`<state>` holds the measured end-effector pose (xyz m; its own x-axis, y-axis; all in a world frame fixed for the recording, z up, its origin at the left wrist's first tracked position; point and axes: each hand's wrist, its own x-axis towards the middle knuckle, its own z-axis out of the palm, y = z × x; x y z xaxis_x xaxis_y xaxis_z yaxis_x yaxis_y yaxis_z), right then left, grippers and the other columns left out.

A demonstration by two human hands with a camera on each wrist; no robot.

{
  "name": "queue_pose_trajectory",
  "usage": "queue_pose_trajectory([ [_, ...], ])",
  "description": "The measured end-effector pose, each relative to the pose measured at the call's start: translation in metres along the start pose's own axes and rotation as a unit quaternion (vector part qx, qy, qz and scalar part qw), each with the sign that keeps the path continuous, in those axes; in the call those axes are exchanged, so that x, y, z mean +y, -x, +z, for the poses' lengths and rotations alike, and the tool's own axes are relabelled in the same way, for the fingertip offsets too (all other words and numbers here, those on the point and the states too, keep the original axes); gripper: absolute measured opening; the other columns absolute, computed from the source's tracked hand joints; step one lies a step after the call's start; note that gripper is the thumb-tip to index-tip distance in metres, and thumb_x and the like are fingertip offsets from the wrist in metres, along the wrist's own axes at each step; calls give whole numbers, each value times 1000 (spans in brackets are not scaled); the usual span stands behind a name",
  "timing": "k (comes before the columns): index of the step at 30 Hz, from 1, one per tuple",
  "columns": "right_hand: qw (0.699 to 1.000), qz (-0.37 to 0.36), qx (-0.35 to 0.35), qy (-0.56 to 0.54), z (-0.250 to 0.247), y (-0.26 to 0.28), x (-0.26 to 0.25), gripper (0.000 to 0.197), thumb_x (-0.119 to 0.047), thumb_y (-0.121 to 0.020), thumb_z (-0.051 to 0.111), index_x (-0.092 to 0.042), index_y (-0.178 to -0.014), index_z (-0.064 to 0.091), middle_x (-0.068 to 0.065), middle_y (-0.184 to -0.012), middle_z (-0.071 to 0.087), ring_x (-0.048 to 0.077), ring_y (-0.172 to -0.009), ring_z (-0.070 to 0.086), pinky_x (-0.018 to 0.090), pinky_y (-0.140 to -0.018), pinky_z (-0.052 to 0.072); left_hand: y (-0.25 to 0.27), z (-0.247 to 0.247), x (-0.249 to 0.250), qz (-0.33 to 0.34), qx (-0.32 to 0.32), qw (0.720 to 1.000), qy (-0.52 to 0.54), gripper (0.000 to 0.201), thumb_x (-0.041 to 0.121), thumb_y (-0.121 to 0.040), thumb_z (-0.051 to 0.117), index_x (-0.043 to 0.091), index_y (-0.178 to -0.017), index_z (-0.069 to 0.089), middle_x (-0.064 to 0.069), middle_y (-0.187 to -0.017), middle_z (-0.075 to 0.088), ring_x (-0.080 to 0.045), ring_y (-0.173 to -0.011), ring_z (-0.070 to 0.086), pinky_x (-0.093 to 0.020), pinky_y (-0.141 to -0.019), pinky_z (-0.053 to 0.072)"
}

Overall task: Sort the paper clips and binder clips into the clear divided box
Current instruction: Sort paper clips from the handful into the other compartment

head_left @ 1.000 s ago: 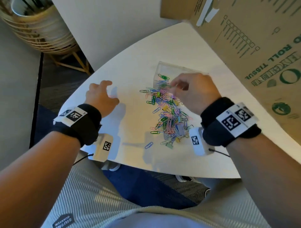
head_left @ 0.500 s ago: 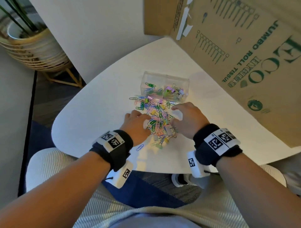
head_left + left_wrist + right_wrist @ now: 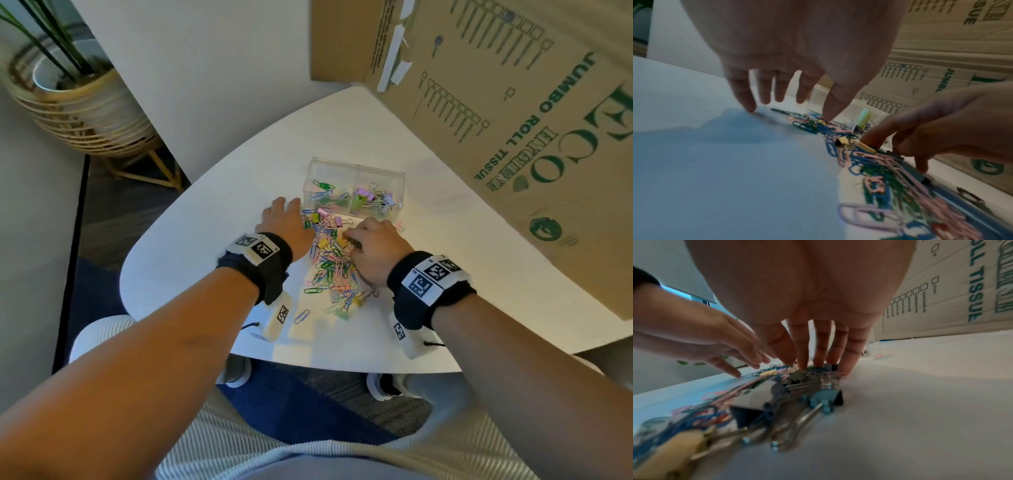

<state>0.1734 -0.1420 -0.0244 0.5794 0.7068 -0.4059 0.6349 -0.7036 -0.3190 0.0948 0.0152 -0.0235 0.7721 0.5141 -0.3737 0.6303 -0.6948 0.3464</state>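
Far left, floor level: woven rattan planter with a green plant (image 3: 78,106), well apart from the work.

White rounded tabletop (image 3: 205,240) in front of me. My left hand (image 3: 286,224) is flat on it at the left edge of the pile, fingers (image 3: 742,97) straight and spread, tips touching the table surface, thumb down at the nearest clips. Nothing gripped in it.

Centre: loose pile of coloured wire paper clips (image 3: 330,263), pink, blue and green, mixed with small pastel binder clips (image 3: 323,244), yellow and pink ones visible. The pile runs from just in front of the box back toward my lap; 1 blue paper clip lies apart at the near-left edge. In the right wrist view, blue and yellow binder clips with silver wire handles lie closest to the camera.

Behind the pile: clear plastic divided box (image 3: 356,171), 2 compartments, touching the pile's far end. Left compartment holds paper clips, right compartment holds binder clips.

My right hand (image 3: 375,251) sits on the right side of the pile, fingers (image 3: 803,353) pointing down into the clips, tips pressing among them. Whether they actually pinch a clip, I cannot tell.

Right: big brown cardboard carton printed "JUMBO ROLL TISSUE" in green (image 3: 513,120), standing on the table beside the box.
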Motion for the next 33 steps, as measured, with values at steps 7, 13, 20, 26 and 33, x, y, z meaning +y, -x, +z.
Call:
queue_pose_trajectory([
  [7, 998, -18, 49, -37, -9, -8, -6, 45, -21, -94, 44, -20, -139, 48, 6, -146, 39, 28, -133, 39, 35, -109, 35, 11, 8, -1, 75, -29, 997, -14, 50, 28, -92, 48, 13, -139, 41, -11, -144, 33, -32, -131, 30, -39, -107, 30],
  [13, 999, -35, 5, 10, -8, -17, -15, 49, -19, -91, 47, -17, -140, 45, 3, -147, 38, 32, -131, 40, 36, -107, 37, 20, 13, -9, 106, -23, 994, 13, 44, 25, -92, 48, 22, -136, 47, -8, -135, 43, -30, -126, 36, -37, -104, 32],
  [20, 998, 4, 59, -26, -19, 6, 2, 38, -11, -93, 43, -17, -125, 61, 8, -129, 55, 28, -120, 50, 33, -99, 40, 7, 8, 0, 79, -14, 996, -35, 60, 41, -92, 46, 27, -147, 24, -10, -140, 33, -33, -127, 29, -46, -102, 36],
  [26, 988, 105, 90, -63, -21, 17, 36, 39, -13, -93, 47, -22, -130, 58, 7, -136, 43, 27, -121, 49, 32, -102, 39, 5, 16, 8, 83, -40, 995, -28, 50, 40, -93, 42, 29, -140, 35, -10, -125, 34, -32, -116, 31, -41, -100, 36],
  [33, 995, 80, 20, -60, -8, 16, 32, 40, -17, -95, 48, -15, -135, 53, 8, -133, 48, 26, -123, 46, 25, -97, 34, 19, 15, -17, 122, -87, 988, 42, 40, 40, -94, 50, 33, -133, 49, -3, -130, 35, -25, -124, 30, -36, -106, 28],
])
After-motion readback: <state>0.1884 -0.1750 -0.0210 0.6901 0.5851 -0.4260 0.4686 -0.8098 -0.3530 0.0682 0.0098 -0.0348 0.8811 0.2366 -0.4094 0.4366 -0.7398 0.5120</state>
